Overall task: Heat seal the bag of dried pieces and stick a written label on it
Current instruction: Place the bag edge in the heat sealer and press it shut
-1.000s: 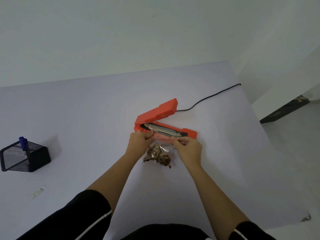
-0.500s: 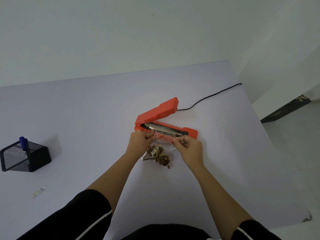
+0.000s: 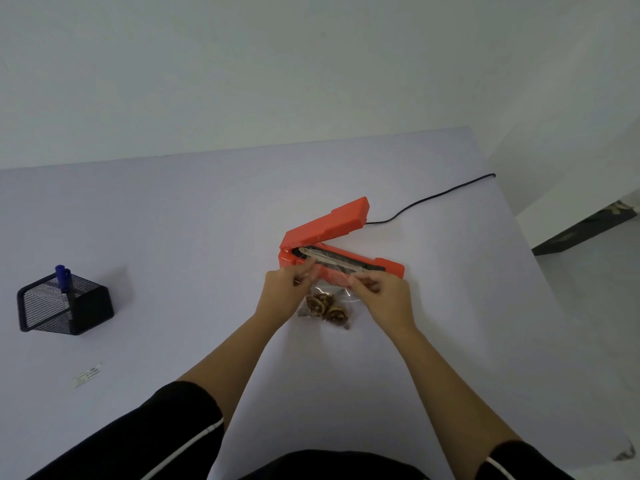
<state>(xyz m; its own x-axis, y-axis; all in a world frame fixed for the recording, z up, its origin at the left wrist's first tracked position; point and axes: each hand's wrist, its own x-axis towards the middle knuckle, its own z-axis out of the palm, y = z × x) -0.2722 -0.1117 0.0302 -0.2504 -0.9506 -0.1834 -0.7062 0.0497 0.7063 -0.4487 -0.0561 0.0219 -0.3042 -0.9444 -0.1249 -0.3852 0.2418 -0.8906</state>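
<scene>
Clear bag (image 3: 330, 299) light, limp, slippery; left hand (image 3: 287, 289), right hand (image 3: 382, 296) pinch top corners by open sealer (image 3: 332, 244), mid-desk.

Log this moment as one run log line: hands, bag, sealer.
left hand: pinching bag mouth | right hand: pinching bag mouth | bag: mouth at sealer | sealer lid: raised | label: on table

A clear bag (image 3: 332, 299) of brown dried pieces (image 3: 323, 306) by the open orange sealer (image 3: 332, 244).
A small label (image 3: 87, 374) lies flat at eight o'clock.
</scene>
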